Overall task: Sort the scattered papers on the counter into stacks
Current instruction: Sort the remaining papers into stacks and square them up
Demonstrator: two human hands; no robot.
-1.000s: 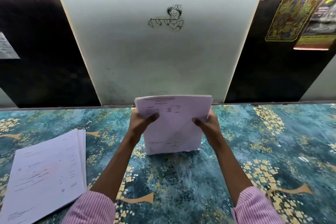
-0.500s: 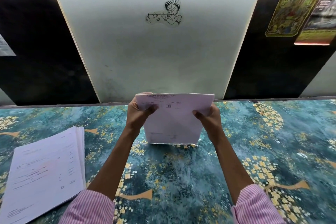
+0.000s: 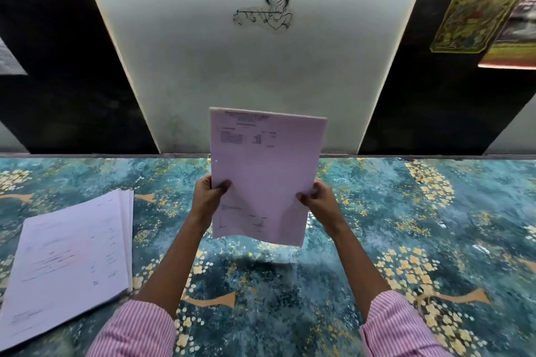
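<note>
I hold a squared bundle of pale printed papers upright in the air above the counter, its bottom edge clear of the surface. My left hand grips its left edge low down, thumb on the front. On the right edge, at about the same height, sits my right hand. A second stack of printed papers lies flat on the counter at the left, its sheets slightly fanned along the right side.
The counter has a teal covering with yellow flower patterns. A white backlit panel with a small line-drawn sticker rises behind it, between dark wall sections. Colourful posters hang at the upper right.
The bundle stood with its bottom edge on the counter, held near the top. It now hangs lifted off the counter and nearer to me, gripped lower down.
</note>
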